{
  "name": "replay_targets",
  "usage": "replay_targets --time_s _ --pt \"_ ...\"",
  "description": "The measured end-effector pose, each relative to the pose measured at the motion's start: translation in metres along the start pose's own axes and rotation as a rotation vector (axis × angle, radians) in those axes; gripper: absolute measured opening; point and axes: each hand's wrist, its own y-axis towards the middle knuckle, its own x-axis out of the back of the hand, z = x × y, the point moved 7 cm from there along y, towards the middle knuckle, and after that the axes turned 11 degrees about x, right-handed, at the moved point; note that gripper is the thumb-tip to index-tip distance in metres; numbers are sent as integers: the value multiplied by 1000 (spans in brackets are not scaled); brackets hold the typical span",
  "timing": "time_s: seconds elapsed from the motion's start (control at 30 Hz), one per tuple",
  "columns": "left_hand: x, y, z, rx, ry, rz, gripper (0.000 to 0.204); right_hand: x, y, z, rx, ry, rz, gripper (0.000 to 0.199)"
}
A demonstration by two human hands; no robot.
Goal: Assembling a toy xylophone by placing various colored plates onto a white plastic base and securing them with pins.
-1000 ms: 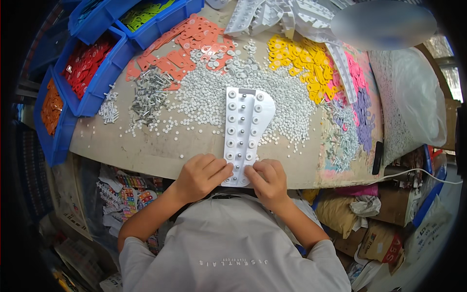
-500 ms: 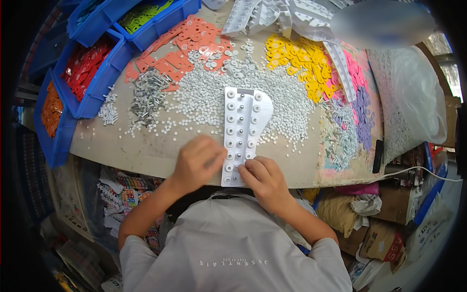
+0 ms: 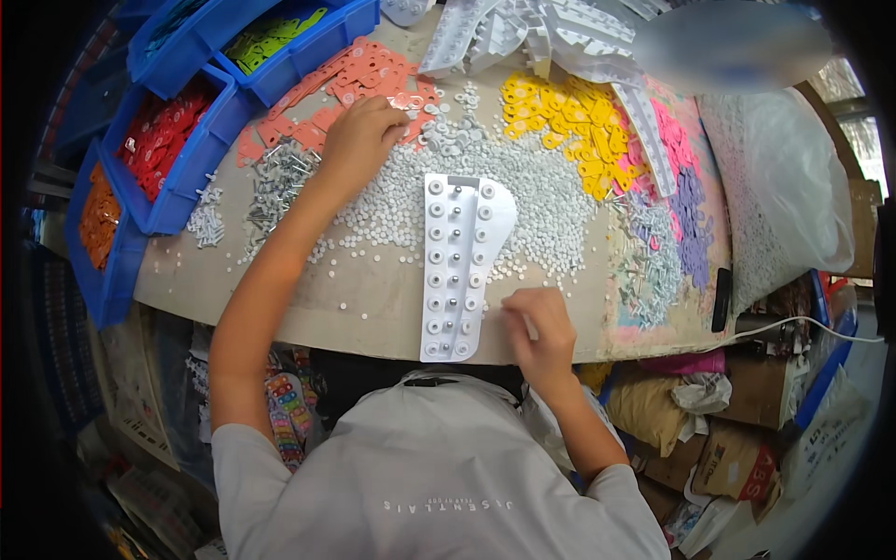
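A white plastic jig [image 3: 501, 219] with one bulging side lies upright in front of me at the table's near edge. White round caps sit on it in two rows, with a line of small metal pegs between them. My left hand [image 3: 359, 145] reaches far over the table, its fingers bent together at the salmon-coloured flat pieces [image 3: 369, 70] and the larger white caps [image 3: 457, 131]. What those fingers hold, if anything, is hidden. Just right of the jig's lower end is my right hand [image 3: 543, 331], fingers curled and thumb apart, touching neither jig nor parts that I can see.
Small white caps [image 3: 541, 205] spread behind the jig. Metal screws [image 3: 275, 187] lie left, more screws [image 3: 653, 266] right, near yellow pieces [image 3: 579, 131] and purple pieces [image 3: 693, 224]. Blue bins [image 3: 177, 219] line the left; a clear bag [image 3: 793, 177] stands right. More white jigs [image 3: 579, 47] lie at the back.
My left hand has gone from beside the jig to the far salmon pieces. My right hand has let go of the jig and moved right. The jig has shifted slightly left.
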Motion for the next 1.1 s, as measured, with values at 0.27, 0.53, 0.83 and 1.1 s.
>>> replay_targets --time_s 0.27,0.53,0.83,1.1 --pt "14 -10 -19 -116 -12 -135 10 6 14 -30 -118 -250 -9 13" --pt "62 -93 -50 -5 -289 -69 13 -27 9 13 149 61 317 20" --pt "62 -171 -46 275 -521 160 9 -26 15 19 263 -41 346 24" --pt "61 -203 -33 418 -625 153 7 -31 -6 14 337 -140 282 25"
